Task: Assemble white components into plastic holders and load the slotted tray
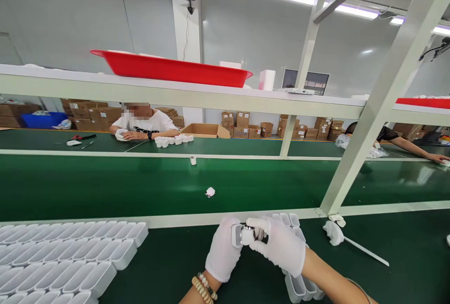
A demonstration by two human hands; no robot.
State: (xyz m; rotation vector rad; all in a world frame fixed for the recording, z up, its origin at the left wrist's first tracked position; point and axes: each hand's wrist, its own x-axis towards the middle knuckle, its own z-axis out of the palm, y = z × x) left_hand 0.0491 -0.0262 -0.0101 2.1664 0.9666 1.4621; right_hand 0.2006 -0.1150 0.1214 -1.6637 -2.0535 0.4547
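Observation:
Both my hands wear white gloves and meet over the dark green worktop [168, 266]. In my left hand [223, 250] is a small white plastic housing [236, 236], its open end turned to the right. The fingers of my right hand [279, 245] pinch a small white part [248, 235] with dark bits along its top edge, right at that opening. I cannot tell whether the part sits partly inside the housing. Partly hidden behind my right forearm, oblong white plastic shells [295, 287] stand in a group.
Rows of white shells [123, 252] fill the left side. A white roll [333, 233] with a long strip lies right, by a slanted post [372, 93]. The green conveyor belt [105, 187] carries a small white piece [210, 192]. A co-worker [147, 123] sits opposite; a red tray [168, 70] rests overhead.

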